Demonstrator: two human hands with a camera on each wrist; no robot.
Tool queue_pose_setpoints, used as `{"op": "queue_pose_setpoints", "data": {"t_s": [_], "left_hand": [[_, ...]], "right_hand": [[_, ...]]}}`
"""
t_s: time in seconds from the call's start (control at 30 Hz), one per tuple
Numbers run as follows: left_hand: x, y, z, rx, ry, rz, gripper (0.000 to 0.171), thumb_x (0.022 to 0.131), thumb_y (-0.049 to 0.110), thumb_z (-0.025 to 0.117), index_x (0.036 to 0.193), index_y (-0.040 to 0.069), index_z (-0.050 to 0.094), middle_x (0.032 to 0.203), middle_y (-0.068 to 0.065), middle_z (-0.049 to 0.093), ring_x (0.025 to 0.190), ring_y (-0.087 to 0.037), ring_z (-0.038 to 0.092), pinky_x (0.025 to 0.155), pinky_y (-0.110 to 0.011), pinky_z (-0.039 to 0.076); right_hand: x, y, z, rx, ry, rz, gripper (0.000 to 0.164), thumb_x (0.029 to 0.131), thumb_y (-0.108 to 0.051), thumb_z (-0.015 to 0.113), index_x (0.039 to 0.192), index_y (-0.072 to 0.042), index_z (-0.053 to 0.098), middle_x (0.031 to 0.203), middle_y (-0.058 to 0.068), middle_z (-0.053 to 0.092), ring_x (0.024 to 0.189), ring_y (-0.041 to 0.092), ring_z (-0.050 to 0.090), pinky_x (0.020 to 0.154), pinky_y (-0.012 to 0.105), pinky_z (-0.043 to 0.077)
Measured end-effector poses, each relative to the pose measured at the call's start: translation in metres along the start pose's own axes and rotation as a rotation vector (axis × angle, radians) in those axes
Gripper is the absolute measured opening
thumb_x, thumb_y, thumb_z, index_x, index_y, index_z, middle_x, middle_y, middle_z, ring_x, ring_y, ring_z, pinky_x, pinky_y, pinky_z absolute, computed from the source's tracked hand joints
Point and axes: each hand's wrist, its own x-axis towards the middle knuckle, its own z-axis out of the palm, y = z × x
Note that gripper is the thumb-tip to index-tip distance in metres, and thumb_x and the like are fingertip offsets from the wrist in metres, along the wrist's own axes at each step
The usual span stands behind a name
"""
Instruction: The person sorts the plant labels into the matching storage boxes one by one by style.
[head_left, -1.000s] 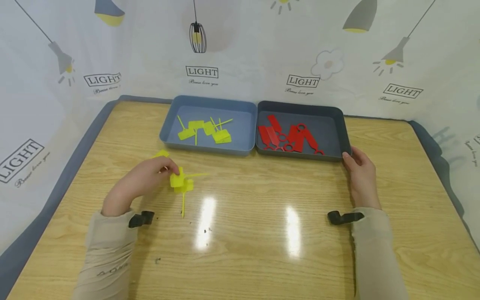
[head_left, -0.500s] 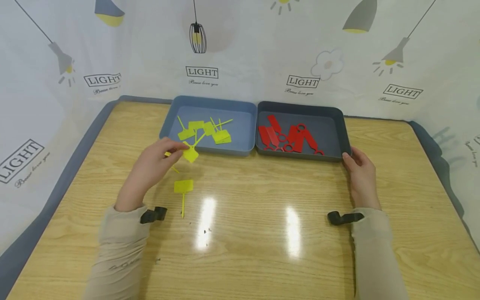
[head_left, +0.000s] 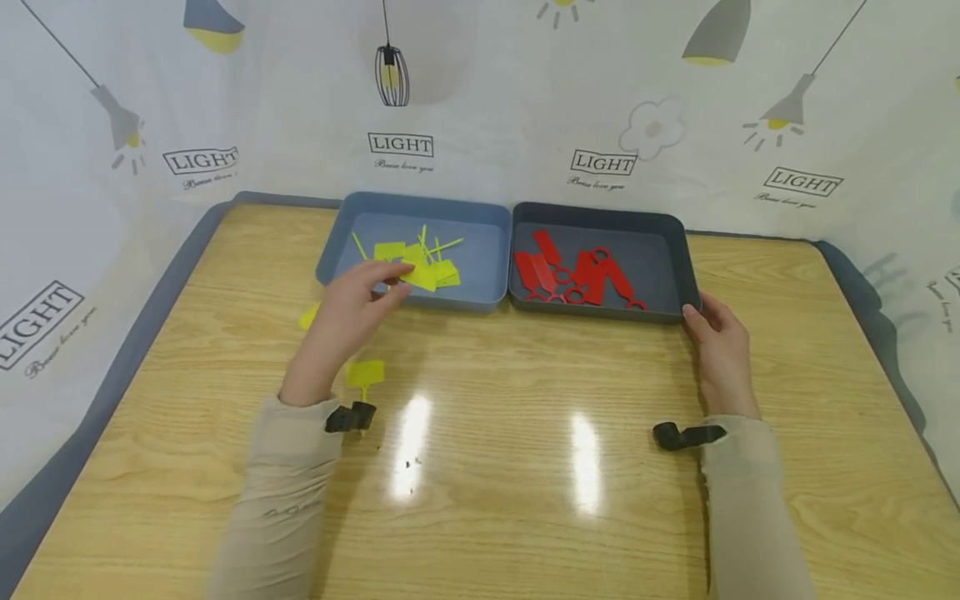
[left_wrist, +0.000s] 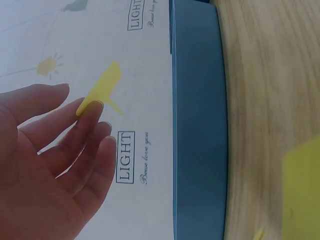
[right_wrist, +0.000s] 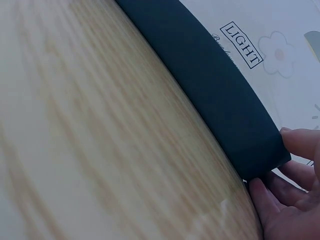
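My left hand [head_left: 348, 312] is over the front wall of the blue tray [head_left: 480, 302], pinching a yellow T-shaped plant label [left_wrist: 107, 85] at its fingertips. Below that label, inside the tray, lie several more yellow labels [head_left: 388, 250]. The right hand [head_left: 723, 354] grips the front right corner of the dark grey tray [right_wrist: 215, 90], thumb at the rim and fingers curled about the outer side. Several red tags with ring ends [head_left: 586, 275] are heaped in the dark tray's left half.
On the table [head_left: 510, 467], one yellow label [head_left: 365, 372] lies beside the left forearm. Another yellow piece [head_left: 308, 317] shows partly behind the left hand. Both trays stand side by side near a printed white curtain [head_left: 495, 100]. Small dark specks dot the table.
My left hand has picked a yellow label up from the table and carried it right and away from me, to above the blue tray. The right hand stays at the dark tray's corner.
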Motion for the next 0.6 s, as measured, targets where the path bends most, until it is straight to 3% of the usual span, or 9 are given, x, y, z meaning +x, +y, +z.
{"op": "queue_pose_setpoints", "data": {"t_s": [0.3,0.47,0.6], "left_hand": [[0.012,0.0,0.018,0.022,-0.018,-0.029,0.039,0.09,0.031,0.052,0.124,0.011,0.054,0.12,-0.006,0.053,0.109,-0.025,0.047,0.086,-0.041,0.042],[0.019,-0.001,0.028,0.013,-0.083,-0.047,0.039,0.092,0.03,0.048,0.126,0.01,0.052,0.124,-0.004,0.052,0.118,-0.024,0.042,0.094,-0.042,0.038],[0.023,0.0,0.036,-0.004,-0.093,-0.053,0.039,0.093,0.031,0.047,0.127,0.011,0.051,0.127,-0.003,0.05,0.121,-0.022,0.039,0.097,-0.041,0.035]], "right_hand": [[-0.003,-0.001,0.002,-0.009,-0.023,-0.007,0.059,0.082,-0.023,0.064,0.134,-0.007,0.04,0.132,0.012,0.04,0.111,0.012,0.043,0.087,0.014,0.04],[-0.003,-0.001,0.001,0.001,-0.033,-0.005,0.061,0.082,-0.023,0.063,0.135,-0.007,0.038,0.136,0.013,0.037,0.116,0.013,0.041,0.092,0.016,0.038],[-0.003,-0.002,-0.001,0.004,-0.021,-0.012,0.06,0.082,-0.023,0.063,0.134,-0.007,0.039,0.134,0.013,0.038,0.113,0.012,0.043,0.09,0.016,0.039]]}}
